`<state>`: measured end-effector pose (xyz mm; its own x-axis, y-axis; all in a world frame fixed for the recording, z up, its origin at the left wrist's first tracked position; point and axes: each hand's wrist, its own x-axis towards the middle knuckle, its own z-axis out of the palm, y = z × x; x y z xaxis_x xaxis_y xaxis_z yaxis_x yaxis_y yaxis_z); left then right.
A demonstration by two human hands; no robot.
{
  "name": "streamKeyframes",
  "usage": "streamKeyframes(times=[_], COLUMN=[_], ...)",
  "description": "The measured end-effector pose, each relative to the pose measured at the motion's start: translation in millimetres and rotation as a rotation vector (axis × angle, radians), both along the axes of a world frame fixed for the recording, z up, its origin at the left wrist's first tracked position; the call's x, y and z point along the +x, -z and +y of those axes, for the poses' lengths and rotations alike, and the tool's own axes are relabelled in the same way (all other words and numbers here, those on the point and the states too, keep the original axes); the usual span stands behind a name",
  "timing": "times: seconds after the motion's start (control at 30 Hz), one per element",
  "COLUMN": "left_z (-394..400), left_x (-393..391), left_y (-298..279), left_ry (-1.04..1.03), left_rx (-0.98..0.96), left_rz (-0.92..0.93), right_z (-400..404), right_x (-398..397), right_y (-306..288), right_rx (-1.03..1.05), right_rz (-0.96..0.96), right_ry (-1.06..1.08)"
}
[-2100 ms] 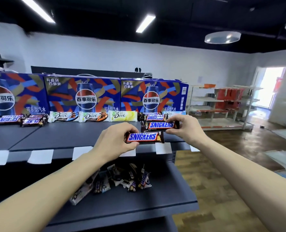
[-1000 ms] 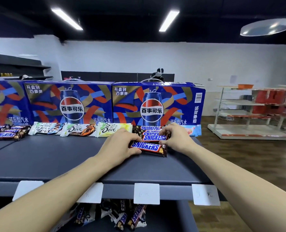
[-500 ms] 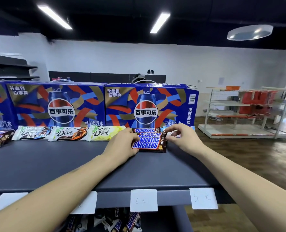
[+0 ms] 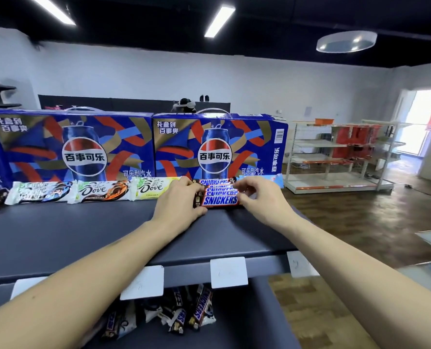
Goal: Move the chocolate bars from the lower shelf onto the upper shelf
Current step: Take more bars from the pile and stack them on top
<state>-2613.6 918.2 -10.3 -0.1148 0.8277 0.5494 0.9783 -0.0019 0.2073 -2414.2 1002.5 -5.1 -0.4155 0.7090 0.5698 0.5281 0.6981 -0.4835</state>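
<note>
Below, loose chocolate bars (image 4: 184, 316) lie heaped on the lower shelf (image 4: 254, 331). On the upper shelf (image 4: 83, 238), my left hand (image 4: 177, 205) and right hand (image 4: 262, 197), fingers curled, pinch opposite ends of the near Snickers bar (image 4: 220, 200), stacked before Pepsi cartons (image 4: 219, 147), Dove bars (image 4: 101, 191) to the left.

1. The dark grey flat upper shelf (image 4: 83, 235) carries blue printed cola cartons (image 4: 70, 147) at the back, three pale Dove bars (image 4: 101, 191) and stacked brown Snickers bars (image 4: 219, 195).
2. The dark grey lower shelf (image 4: 247, 328) holds a loose heap of wrapped chocolate bars (image 4: 174, 316).
</note>
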Motion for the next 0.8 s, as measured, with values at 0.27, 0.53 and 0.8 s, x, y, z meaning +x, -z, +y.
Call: streamKeyframes(times=[0.27,0.53,0.8], left_z=[-63,-153,-245], left_x=[12,42,73], left_y=[-3,4,56], left_ry=[0.0,-0.06,-0.124], left_rx=[0.036,0.045,-0.048], left_rz=[0.019,0.005,0.021], right_z=[-67,-152,-226], right_x=[-5,20,45], right_y=[6,23,75], right_rx=[-0.048,-0.056,-0.191], right_rz=[-0.002,0.039,-0.03], right_ry=[-0.046,-0.152,-0.209])
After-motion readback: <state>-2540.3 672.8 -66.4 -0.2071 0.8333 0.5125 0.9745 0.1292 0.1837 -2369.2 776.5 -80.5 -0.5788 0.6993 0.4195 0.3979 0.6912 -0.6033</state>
